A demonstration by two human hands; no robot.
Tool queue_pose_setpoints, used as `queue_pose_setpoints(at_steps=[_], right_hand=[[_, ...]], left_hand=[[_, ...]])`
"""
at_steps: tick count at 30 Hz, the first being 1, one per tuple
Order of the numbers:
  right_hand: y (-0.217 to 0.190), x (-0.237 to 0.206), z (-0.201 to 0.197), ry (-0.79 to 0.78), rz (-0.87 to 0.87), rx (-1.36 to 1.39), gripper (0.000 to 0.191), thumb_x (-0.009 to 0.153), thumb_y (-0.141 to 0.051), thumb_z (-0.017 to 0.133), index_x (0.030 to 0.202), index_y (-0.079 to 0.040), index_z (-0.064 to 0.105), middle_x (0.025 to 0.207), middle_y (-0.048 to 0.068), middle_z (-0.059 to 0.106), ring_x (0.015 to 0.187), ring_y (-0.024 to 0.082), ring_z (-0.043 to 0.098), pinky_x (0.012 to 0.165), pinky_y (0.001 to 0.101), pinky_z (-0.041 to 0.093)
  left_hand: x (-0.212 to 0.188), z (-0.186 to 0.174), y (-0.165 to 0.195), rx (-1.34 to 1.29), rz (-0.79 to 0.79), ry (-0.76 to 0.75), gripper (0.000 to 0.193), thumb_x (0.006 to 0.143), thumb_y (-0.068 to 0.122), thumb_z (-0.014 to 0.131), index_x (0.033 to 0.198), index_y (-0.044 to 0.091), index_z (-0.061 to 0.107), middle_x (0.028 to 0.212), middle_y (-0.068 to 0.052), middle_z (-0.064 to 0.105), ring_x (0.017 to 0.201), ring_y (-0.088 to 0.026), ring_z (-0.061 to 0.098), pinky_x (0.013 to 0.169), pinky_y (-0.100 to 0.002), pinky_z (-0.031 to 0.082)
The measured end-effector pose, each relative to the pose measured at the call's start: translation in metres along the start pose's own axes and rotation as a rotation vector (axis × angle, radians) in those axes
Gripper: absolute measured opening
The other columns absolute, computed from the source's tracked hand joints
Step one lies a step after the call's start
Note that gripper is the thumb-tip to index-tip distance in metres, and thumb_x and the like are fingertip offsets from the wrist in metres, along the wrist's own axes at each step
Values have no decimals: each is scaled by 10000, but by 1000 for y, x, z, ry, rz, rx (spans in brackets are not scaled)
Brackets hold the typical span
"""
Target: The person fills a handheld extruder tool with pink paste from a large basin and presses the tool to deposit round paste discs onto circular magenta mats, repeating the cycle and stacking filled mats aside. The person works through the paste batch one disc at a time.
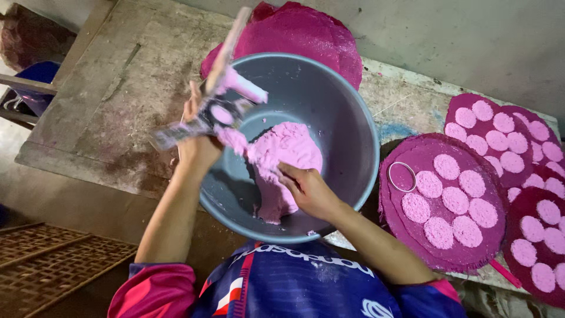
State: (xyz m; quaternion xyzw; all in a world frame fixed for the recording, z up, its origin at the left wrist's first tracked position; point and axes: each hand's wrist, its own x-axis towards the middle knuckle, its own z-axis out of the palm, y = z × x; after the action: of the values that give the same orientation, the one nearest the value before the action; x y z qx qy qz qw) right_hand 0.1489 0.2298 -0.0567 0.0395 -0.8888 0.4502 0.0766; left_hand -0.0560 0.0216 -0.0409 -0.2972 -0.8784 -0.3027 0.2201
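One mound of pink dough (281, 162) lies low in the grey basin (347, 141), just ahead of me; my right hand (307, 189) rests on its near side, fingers curled into it; my left hand (199, 144), raised above the rim, grips a dough-caked wooden tool (219, 76), probably a mould, slanting up and away; filled mats (412, 247) lie to my right.

We find open tabletop (112, 112) left of the grey basin (347, 129), bare up to its far edge, so a hand could pass there freely. Inside the basin the pink dough mound (282, 159) fills the middle, leaving room along the far wall. To the right, round mats (412, 235) with pink discs (456, 200) and a ring (402, 176) crowd the tabletop.
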Motion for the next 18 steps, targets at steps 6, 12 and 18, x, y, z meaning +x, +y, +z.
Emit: queue_pose_setpoints(at_steps=[6, 12, 18], right_hand=[[41, -4, 8, -700, 284, -196, 447, 1003, -212, 629, 1423, -78, 554, 1252, 212, 673, 1146, 334, 644, 969, 405, 491], [21, 16, -44, 67, -63, 551, 667, 1079, -387, 535, 1654, -191, 258, 1529, 182, 508, 1384, 234, 540, 1204, 403, 438], [-33, 0, -77, 147, -435, 1277, 897, 1023, -422, 653, 1700, -346, 69, 1616, 258, 373, 1211, 359, 648, 946, 476, 572]], left_hand=[[-2, 9, -35, -827, -603, -115, 281, 820, 50, 709, 1095, 12, 671, 990, -132, 694, 818, -237, 682, 708, -388, 535], [-55, 13, 41, -1707, -643, -590, 285, 771, -30, 655, 1036, -131, 627, 929, -200, 664, 830, -278, 668, 725, -371, 560], [-97, 12, 137, -1736, -700, -1141, 532, 768, -7, 689, 1294, 10, 614, 1051, -62, 706, 945, -141, 693, 834, -303, 578]])
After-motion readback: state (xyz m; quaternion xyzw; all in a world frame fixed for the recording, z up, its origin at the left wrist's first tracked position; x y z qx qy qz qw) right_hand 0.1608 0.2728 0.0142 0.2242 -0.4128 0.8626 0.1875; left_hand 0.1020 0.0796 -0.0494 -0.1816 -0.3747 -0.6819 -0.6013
